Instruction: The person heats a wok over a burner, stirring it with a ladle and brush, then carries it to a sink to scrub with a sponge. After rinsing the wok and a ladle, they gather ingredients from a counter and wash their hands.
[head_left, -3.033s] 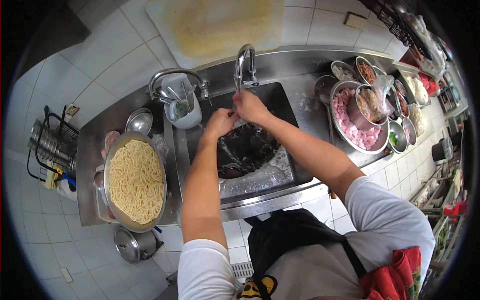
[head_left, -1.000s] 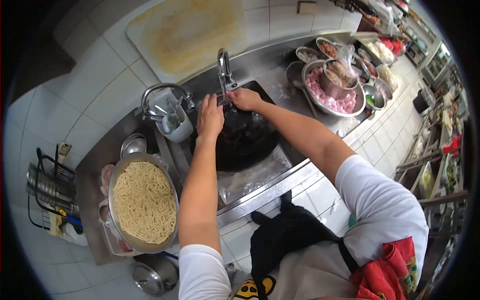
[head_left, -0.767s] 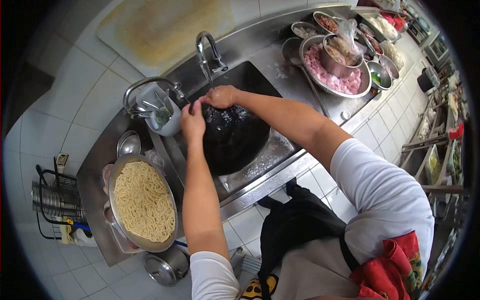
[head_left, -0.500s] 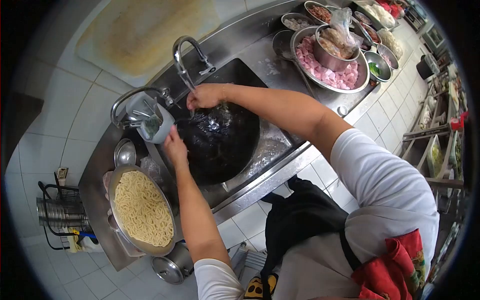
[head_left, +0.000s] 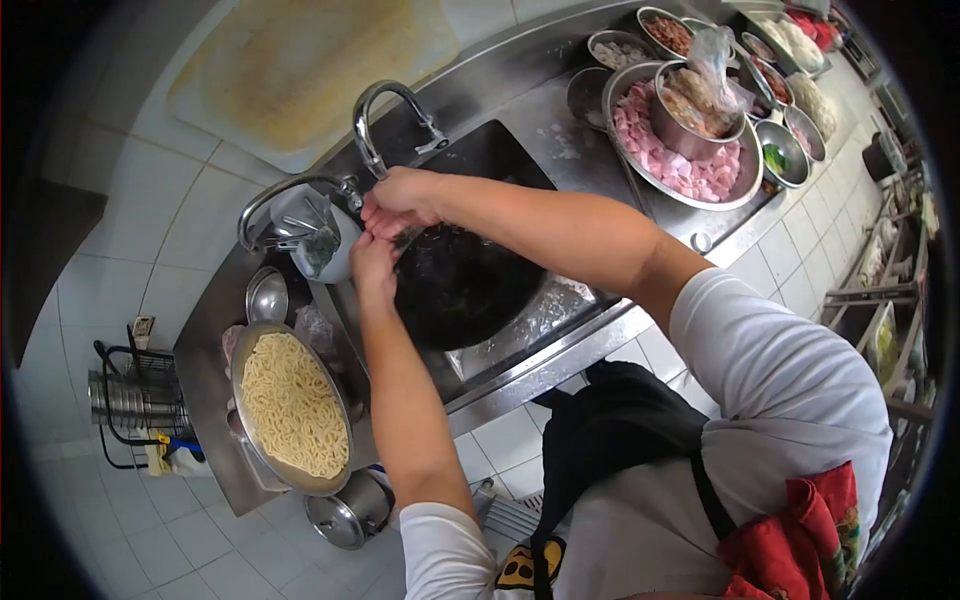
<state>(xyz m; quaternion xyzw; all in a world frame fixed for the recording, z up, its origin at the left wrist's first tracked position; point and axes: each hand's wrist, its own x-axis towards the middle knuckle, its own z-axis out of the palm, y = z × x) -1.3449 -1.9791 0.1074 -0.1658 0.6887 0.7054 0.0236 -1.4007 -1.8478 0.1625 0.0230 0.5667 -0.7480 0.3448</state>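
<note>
Under the tap (head_left: 368, 130), my right hand (head_left: 400, 200) is at the upper left rim of a black wok (head_left: 460, 295) in the sink. Its fingers are loosely bent, and I make out nothing in them. My left hand (head_left: 374, 268) meets it from below, with the fingertips of both hands touching. No object shows in my left hand, though its fingers are partly hidden. Just left of it stands a white container (head_left: 341, 250) with utensils and a green scourer (head_left: 320, 248) in it.
A bowl of noodles (head_left: 290, 405) lies at the lower left, below a metal bowl (head_left: 267, 294). A basin of pink meat (head_left: 635, 130) holds a smaller pot (head_left: 690, 140) on the right counter. A second tap (head_left: 250, 215) curves beside the container. A lidded pot (head_left: 340, 515) stands below.
My left hand has left the white container and moved up and right to my right hand. Both hands are now together under the tap. The view has shifted slightly.
</note>
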